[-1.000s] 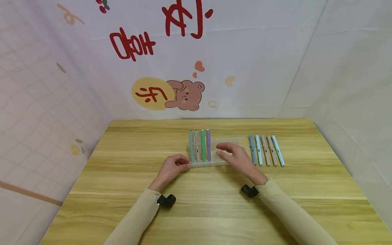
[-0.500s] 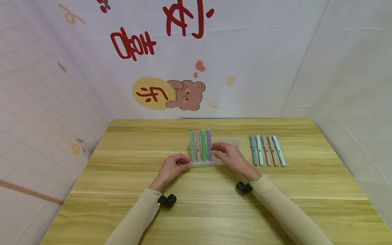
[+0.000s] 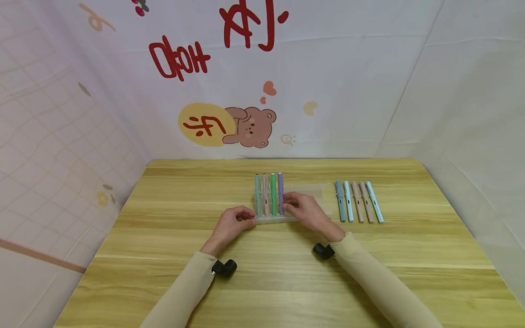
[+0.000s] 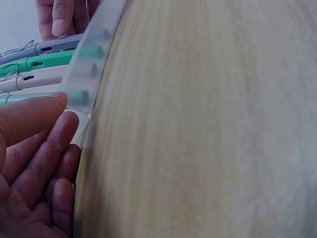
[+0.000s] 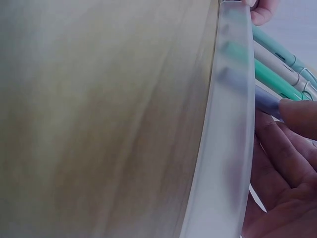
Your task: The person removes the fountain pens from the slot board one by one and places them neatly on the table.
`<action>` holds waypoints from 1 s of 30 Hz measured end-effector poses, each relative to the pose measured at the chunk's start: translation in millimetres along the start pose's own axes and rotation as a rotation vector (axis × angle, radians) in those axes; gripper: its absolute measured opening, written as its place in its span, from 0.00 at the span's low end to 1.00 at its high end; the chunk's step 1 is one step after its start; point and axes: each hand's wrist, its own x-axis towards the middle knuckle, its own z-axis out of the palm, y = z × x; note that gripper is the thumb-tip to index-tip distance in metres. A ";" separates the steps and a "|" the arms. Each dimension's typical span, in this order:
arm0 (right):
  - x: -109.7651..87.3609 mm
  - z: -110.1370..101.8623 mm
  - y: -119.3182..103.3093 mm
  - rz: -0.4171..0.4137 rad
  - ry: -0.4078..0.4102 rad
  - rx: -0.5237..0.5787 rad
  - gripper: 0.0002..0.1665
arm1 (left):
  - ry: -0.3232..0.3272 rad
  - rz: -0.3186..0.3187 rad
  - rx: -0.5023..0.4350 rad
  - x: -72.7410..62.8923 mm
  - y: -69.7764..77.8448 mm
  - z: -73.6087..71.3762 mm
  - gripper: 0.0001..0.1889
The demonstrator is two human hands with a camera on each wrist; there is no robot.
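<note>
A translucent plastic pen stand (image 3: 270, 220) holds a teal pen (image 3: 258, 196), a beige pen (image 3: 265, 196), a green pen (image 3: 273, 196) and a purple pen (image 3: 281, 191), side by side at its left end. My left hand (image 3: 230, 227) pinches the stand's left corner, thumb close to the teal pen's lower end. At the purple pen, my right hand (image 3: 307, 210) has its thumb (image 5: 297, 116) on the barrel near the bottom and its fingers behind, pinching it. The pen's foot shows through the frosted base strip (image 5: 223, 148) in the right wrist view.
To the right of the stand lies a row of capped pens: a dark blue pen (image 3: 340, 200), light blue ones at both sides of two brownish pens (image 3: 357, 202). The wooden table (image 3: 262, 282) meets a printed cloth backdrop (image 3: 344, 91) behind.
My right hand has moved left along the stand to the purple pen and closed its thumb and fingers there. My left hand stays at the stand's left corner.
</note>
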 end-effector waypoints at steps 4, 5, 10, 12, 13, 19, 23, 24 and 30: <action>0.1 1.0 -0.6 0.000 0.005 0.009 0.17 | 0.000 0.000 0.000 0.2 -0.1 0.3 0.07; 0.0 1.1 -1.1 0.001 0.008 0.014 0.17 | 0.000 0.000 0.000 0.2 -0.3 0.4 0.07; -0.4 2.1 -1.8 0.000 0.031 0.025 0.15 | -0.002 0.002 0.001 0.4 -0.9 0.7 0.06; -0.3 2.9 -1.4 -0.002 0.041 0.027 0.14 | -0.002 0.003 -0.001 0.4 -1.1 0.7 0.06; -0.3 3.2 -1.4 -0.002 0.049 0.030 0.14 | -0.002 0.005 -0.002 0.3 -1.1 0.6 0.06; -3.3 2.9 -4.4 -0.011 0.098 0.066 0.14 | 0.002 0.009 -0.005 0.2 -0.7 0.9 0.06; -4.6 1.4 -6.4 -0.027 0.129 0.085 0.12 | 0.005 0.005 -0.003 0.4 -1.1 1.3 0.06; -5.0 1.1 -7.1 -0.032 0.135 0.088 0.12 | 0.005 0.004 -0.001 0.3 -1.0 1.3 0.06; -7.3 -2.0 -9.5 -0.030 0.164 0.115 0.12 | 0.007 -0.003 0.007 -1.0 0.4 1.0 0.06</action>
